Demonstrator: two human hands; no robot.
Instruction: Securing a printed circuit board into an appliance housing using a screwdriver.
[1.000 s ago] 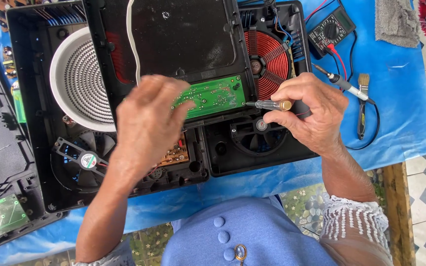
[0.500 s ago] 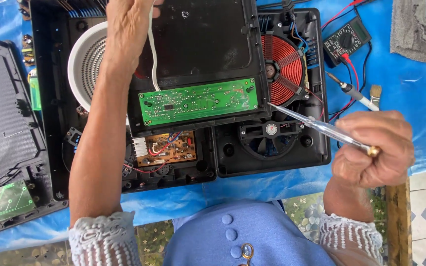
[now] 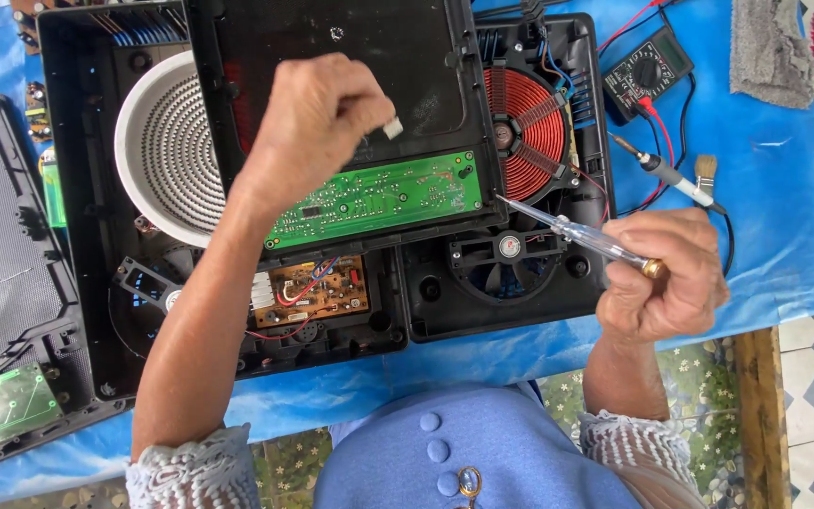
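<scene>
Near the desk's front edge the right hand (image 3: 661,283) is closed around a clear-handled screwdriver (image 3: 581,234), its tip just beside the green circuit board (image 3: 379,198) at that board's right end. Further back, the left hand (image 3: 317,118) is curled shut, pinching a small white piece (image 3: 393,127) above the dark glass panel (image 3: 350,57) — likely mid-disassembly. A multimeter (image 3: 647,71) sits toward the far right corner — any next move calls for a steady tip.

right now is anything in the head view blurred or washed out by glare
Head view: even daylight, soft shadows; the green circuit board and screwdriver in the right hand are sharp; slight sheen on the blue tarp; left hand barely blurred.
</scene>
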